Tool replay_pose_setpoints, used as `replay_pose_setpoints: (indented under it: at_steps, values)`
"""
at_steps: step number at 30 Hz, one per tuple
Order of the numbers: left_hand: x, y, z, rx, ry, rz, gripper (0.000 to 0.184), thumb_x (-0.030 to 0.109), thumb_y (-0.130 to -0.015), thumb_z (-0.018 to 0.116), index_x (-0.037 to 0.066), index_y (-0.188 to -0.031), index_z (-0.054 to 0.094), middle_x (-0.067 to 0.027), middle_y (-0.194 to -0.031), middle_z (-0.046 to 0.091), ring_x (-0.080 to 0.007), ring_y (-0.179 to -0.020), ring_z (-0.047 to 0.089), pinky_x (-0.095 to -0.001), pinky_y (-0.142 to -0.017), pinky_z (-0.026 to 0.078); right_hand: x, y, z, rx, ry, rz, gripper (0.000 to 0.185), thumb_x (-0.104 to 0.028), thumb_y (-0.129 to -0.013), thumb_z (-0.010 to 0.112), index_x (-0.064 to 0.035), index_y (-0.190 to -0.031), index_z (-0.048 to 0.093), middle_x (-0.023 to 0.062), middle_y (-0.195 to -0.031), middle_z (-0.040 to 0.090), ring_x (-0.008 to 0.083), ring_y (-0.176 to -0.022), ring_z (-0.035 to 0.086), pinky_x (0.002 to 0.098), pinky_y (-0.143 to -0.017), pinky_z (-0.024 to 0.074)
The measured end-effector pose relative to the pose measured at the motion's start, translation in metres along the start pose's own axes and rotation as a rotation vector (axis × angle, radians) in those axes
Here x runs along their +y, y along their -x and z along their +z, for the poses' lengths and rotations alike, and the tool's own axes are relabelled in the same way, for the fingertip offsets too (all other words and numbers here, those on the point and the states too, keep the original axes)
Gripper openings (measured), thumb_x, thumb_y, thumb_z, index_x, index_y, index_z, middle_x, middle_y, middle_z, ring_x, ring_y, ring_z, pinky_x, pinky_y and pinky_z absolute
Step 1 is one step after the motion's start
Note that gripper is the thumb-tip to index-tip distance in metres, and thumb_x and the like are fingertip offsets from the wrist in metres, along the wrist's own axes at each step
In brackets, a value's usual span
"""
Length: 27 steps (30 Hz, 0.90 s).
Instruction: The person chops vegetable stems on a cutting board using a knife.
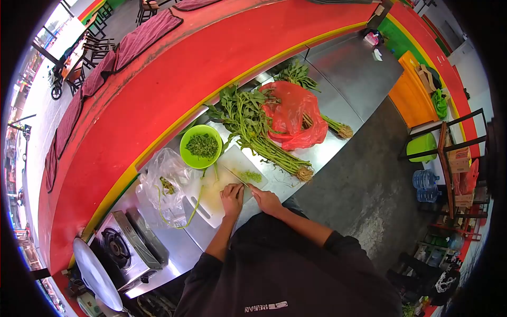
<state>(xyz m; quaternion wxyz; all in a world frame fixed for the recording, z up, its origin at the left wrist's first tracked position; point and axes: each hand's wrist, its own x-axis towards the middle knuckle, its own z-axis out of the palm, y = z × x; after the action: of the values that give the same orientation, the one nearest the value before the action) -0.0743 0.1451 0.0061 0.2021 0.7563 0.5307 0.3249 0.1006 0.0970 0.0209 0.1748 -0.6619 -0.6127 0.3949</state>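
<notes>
My right hand (265,200) is closed round the handle of a knife (233,174), whose blade points up and left over the white cutting board (212,193). Beside it, my left hand (232,199) has its fingers bent together on the board; what they press is too small to make out. Chopped green pieces (251,176) lie on the board just above the knife. A lime-green bowl (185,154) holding chopped leaves (202,145) stands at the board's upper left. Right of the bowl lies a large bunch of leafy stems (259,143), roots toward the lower right.
A red plastic bag (293,113) lies over more stems. Left of the board is a clear plastic bag (158,179) with some greens. A gas stove (124,248) and a round metal lid (97,274) are at lower left. A red wall (158,79) borders the steel counter (343,71).
</notes>
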Motion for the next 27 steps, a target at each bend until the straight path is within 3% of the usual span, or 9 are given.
replay_pose_setpoints:
  at_steps: [10, 20, 22, 27]
  values:
    - [-0.003, -0.001, 0.002, 0.020, 0.056, -0.015, 0.015, 0.010, -0.089, 0.075, 0.008, -0.103, 0.077, -0.0045, -0.097, 0.071, -0.0221, -0.090, 0.063, -0.0384, -0.078, 0.040, -0.012, 0.003, -0.006, -0.001, -0.064, 0.070, 0.041, -0.035, -0.107, 0.049, -0.0270, -0.147, 0.056, 0.0274, -0.083, 0.070, 0.0476, -0.076, 0.069, 0.0579, -0.071, 0.0547]
    - [-0.002, -0.002, -0.001, -0.003, 0.035, 0.005, 0.017, 0.013, -0.089, 0.076, 0.010, -0.105, 0.077, -0.0025, -0.095, 0.068, -0.0217, -0.090, 0.063, -0.0387, -0.079, 0.041, -0.003, -0.007, 0.005, 0.009, -0.001, 0.012, 0.044, -0.035, -0.107, 0.049, -0.0297, -0.150, 0.051, 0.0275, -0.078, 0.068, 0.0463, -0.073, 0.069, 0.0585, -0.069, 0.0546]
    - [-0.003, -0.001, -0.003, -0.029, 0.041, -0.004, 0.018, 0.008, -0.088, 0.075, 0.007, -0.105, 0.076, -0.0055, -0.097, 0.070, -0.0230, -0.090, 0.063, -0.0383, -0.079, 0.041, -0.006, -0.013, 0.007, 0.044, 0.021, -0.027, 0.043, -0.033, -0.107, 0.050, -0.0273, -0.149, 0.052, 0.0257, -0.071, 0.067, 0.0459, -0.064, 0.066, 0.0584, -0.061, 0.0526]
    - [-0.004, -0.002, 0.000, 0.015, 0.053, 0.015, 0.017, 0.008, -0.088, 0.075, 0.008, -0.105, 0.076, -0.0052, -0.097, 0.070, -0.0232, -0.090, 0.064, -0.0384, -0.079, 0.042, -0.010, -0.013, 0.002, 0.015, -0.029, 0.012, 0.043, -0.034, -0.107, 0.048, -0.0287, -0.150, 0.051, 0.0261, -0.075, 0.068, 0.0469, -0.069, 0.068, 0.0588, -0.066, 0.0537]
